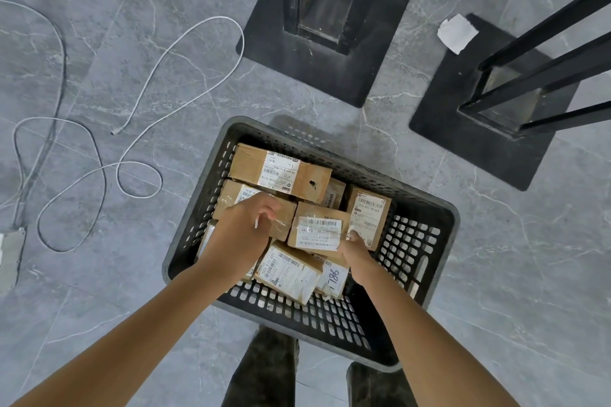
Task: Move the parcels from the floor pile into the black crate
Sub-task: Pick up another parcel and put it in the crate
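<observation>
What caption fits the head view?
Head view: left hand and right hand inside the black crate, among labelled cardboard parcels, grey floor.

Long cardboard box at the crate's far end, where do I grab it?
Probably from above: pinch the long cardboard box across its narrow width, mid-length. It lies flat on top with that face exposed, while its short ends sit close to the black crate wall and a neighbouring parcel.

I see a black perforated plastic crate (410,241) at my six o'clock, turned askew. Brown cardboard parcels with white labels (291,271) crowd its nine o'clock half: a long brown carton (281,172) at twelve o'clock, a small square parcel (319,230) tilted atop the centre, others jumbled toward six.
</observation>
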The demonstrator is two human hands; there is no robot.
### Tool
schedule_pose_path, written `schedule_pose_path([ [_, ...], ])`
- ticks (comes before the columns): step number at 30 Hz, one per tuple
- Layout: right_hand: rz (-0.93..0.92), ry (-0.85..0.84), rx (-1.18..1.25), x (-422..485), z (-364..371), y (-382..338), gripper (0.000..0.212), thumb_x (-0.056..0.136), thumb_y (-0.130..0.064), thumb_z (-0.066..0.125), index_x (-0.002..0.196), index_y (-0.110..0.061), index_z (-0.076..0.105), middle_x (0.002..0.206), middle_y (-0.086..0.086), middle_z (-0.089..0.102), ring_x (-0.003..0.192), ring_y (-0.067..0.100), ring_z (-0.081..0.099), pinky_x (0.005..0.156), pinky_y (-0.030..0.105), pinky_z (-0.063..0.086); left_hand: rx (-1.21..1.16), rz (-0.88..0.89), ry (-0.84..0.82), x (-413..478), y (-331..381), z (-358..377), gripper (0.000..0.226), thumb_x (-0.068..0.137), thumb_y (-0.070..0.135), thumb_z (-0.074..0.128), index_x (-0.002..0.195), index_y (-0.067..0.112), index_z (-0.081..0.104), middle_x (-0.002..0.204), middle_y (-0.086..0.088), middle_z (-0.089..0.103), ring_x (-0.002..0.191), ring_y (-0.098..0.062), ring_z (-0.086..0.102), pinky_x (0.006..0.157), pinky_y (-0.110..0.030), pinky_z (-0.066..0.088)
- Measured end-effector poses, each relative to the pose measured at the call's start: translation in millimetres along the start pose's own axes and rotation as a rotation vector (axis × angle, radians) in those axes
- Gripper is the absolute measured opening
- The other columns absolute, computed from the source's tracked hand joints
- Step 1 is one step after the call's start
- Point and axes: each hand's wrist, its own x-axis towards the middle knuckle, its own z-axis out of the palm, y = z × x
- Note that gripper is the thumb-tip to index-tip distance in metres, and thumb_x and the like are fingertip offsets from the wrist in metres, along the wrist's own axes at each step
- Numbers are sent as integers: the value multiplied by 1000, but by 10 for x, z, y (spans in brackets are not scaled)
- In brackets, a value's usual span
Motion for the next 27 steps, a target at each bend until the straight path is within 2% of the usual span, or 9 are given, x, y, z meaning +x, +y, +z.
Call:
schedule_pose_path([
  [3, -147, 64, -172, -315, -183, -168, 52, 95, -4, 36, 146, -13, 29, 148, 13, 39, 113, 27, 53, 72, 25, 44, 28, 16, 1, -37, 189, -93, 29, 94, 4, 41, 108, 22, 59, 101, 9, 64, 48, 12, 54, 39, -8, 37],
  [5, -274, 64, -201, -668, -326, -356, 43, 95, -4, 35, 136, -12, 44, 138, 12, 50, 97, 25, 60, 60, 24, 43, 99, 54, 6, -102, 446, -203, 29, 94, 6, 42, 108, 24, 59, 102, 10, 65, 69, 3, 63, 55, -19, 52],
  [7, -416, 51, -228, -1158, -536, -589, 37, 97, -9, 37, 130, -13, 51, 131, 7, 56, 94, 23, 62, 60, 19, 44, 135, 117, 23, -231, 825, -357, 27, 94, 8, 43, 107, 24, 60, 102, 9, 66, 86, -8, 64, 70, -27, 55],
  [10, -641, 47, -206, -2092, -952, -993, 29, 98, -13, 41, 120, -19, 58, 118, 3, 65, 93, 14, 59, 66, 12, 41, 148, 268, 67, -507, 1559, -662, 26, 94, 10, 45, 106, 26, 61, 100, 9, 66, 89, -8, 63, 77, -28, 54],
  [15, -1018, 149, -11, -4103, -1872, -1685, 24, 95, 3, 45, 105, -9, 63, 89, 15, 68, 88, 31, 62, 84, 35, 46, 146, 577, 198, -1250, 3063, -1403, 24, 92, 12, 46, 104, 29, 57, 94, 10, 63, 92, -11, 58, 79, -40, 52],
  [18, -1201, 331, -39, -5348, -2493, -1916, 25, 98, -8, 46, 99, -28, 61, 88, -4, 70, 88, 8, 66, 81, 23, 48, 110, 757, 293, -1773, 4034, -1916, 24, 91, 12, 46, 103, 29, 57, 95, 12, 62, 95, -10, 57, 81, -39, 51],
  [20, -1300, 452, 1, -6114, -2892, -1905, 28, 98, -10, 45, 97, -33, 61, 86, -14, 69, 85, -5, 64, 79, 15, 46, 88, 854, 341, -2183, 4639, -2173, 24, 92, 13, 45, 105, 28, 57, 98, 11, 63, 98, -10, 57, 85, -37, 50],
  [22, -1371, 570, 60, -6791, -3271, -1761, 27, 97, -8, 45, 99, -29, 62, 87, -17, 68, 86, -3, 64, 80, 13, 47, 70, 948, 363, -2629, 5177, -2332, 23, 93, 14, 44, 106, 27, 57, 101, 10, 64, 99, -10, 57, 85, -32, 48],
  [27, -1431, 836, 220, -8008, -4192, -897, 29, 96, -3, 44, 100, -22, 66, 88, -8, 71, 85, -6, 65, 76, 3, 43, 92, 1178, 340, -3735, 6186, -2346, 23, 94, 17, 44, 109, 29, 56, 102, 16, 61, 98, -2, 54, 79, -19, 43],
])
